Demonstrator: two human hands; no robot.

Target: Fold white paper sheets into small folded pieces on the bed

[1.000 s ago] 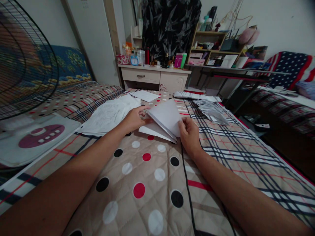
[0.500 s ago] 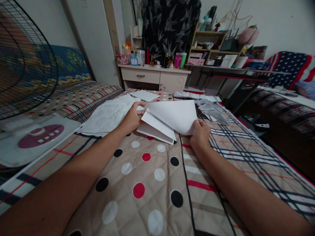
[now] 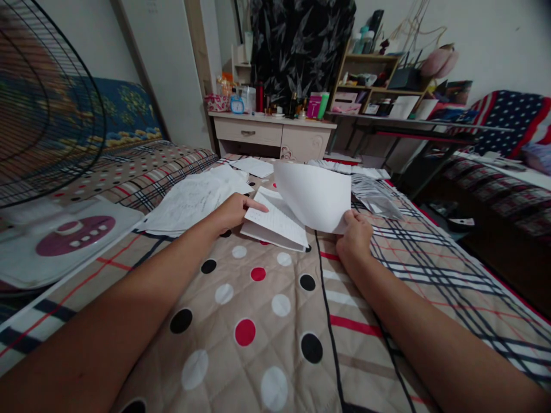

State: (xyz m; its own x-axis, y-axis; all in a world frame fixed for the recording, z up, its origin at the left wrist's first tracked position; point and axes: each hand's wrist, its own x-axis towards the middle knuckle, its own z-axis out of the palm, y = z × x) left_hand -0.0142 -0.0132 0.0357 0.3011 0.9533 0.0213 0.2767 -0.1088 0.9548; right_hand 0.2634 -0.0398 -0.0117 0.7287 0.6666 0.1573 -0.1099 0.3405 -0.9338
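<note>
A small stack of white sheets lies on the quilted bed cover in front of me. My left hand rests on the stack's left edge, fingers stretched flat and index finger pointing across the top written page. My right hand pinches the lower right corner of a blank white sheet, which stands lifted and curled above the stack.
A loose pile of written papers lies to the left. More paper stacks lie to the right near the bed's edge. A fan stands at the far left. A dresser and cluttered shelves stand behind.
My right hand has pulled the top sheet off the stack, lifting and swinging it to the right. My left hand flattened onto the stack. The view shifted slightly.
</note>
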